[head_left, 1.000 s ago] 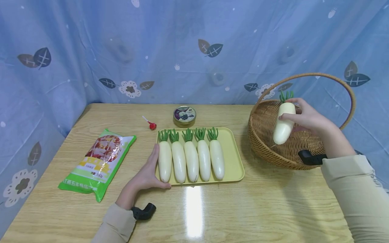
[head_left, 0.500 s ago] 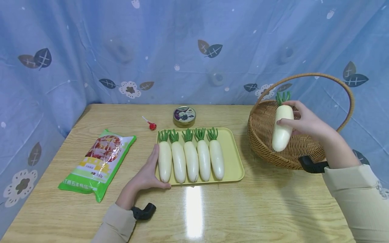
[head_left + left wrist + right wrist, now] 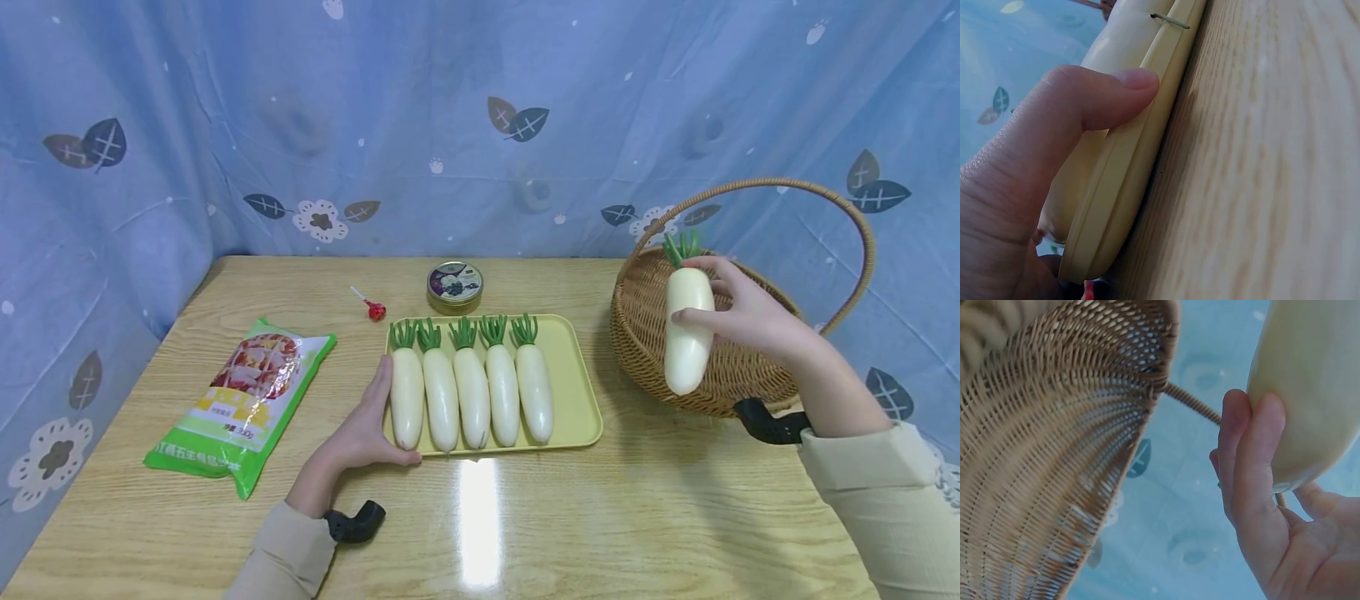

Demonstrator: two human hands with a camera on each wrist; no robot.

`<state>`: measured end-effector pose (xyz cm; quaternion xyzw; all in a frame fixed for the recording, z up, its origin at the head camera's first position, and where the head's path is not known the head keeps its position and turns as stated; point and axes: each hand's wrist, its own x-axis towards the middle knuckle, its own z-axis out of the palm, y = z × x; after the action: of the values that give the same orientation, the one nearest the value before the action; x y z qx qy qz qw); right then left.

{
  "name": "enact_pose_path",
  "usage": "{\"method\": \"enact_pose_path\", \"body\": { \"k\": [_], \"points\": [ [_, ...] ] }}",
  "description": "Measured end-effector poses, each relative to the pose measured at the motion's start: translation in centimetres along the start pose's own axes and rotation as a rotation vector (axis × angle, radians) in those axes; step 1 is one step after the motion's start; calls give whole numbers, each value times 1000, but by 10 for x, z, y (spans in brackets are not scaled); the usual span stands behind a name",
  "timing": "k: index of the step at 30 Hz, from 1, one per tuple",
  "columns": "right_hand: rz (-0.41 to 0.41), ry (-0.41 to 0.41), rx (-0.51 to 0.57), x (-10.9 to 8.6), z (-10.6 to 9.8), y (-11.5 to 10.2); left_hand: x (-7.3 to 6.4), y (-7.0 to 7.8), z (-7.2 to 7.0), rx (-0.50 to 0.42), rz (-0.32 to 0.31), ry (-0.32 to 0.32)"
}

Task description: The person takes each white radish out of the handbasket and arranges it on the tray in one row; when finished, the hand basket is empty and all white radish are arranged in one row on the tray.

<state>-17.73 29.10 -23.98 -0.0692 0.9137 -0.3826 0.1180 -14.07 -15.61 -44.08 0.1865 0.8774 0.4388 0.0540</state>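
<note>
In the head view my right hand [image 3: 738,308] grips a white radish [image 3: 686,350] with green leaf stalks, raised over the left front rim of the wicker basket [image 3: 637,358]. Its stalks point up and away, its tip toward me. The right wrist view shows fingertips [image 3: 1263,419] pressed along the radish's side. At the left front corner of a pale yellow tray [image 3: 577,392] is my left hand [image 3: 360,429], fingers along the left side, its thumb [image 3: 1122,94] on the front rim. Several white radishes [image 3: 472,400] lie side by side in the tray, stalks away from me.
A green and white food bag [image 3: 247,400] lies at the left. Behind the tray are a red lollipop [image 3: 376,311] and a round tin [image 3: 455,287]. The basket's tall handle [image 3: 787,183] arches behind the right hand. A blue curtain [image 3: 450,167] hangs at the table's back.
My right hand has carried the radish a little left and toward me, from over the basket's inside to its left front rim. The left hand and tray stay put.
</note>
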Motion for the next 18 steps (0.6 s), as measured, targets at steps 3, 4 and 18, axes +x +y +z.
{"method": "enact_pose_path", "body": {
  "k": [3,4,18],
  "points": [
    [-11,1,-11,0,3,-3,0,0,0,-2,-5,-1],
    [-9,4,-12,0,5,-4,0,0,-1,-4,-6,-1],
    [-95,-14,-23,0,26,-12,0,-1,0,10,-16,-2]
  ]
}}
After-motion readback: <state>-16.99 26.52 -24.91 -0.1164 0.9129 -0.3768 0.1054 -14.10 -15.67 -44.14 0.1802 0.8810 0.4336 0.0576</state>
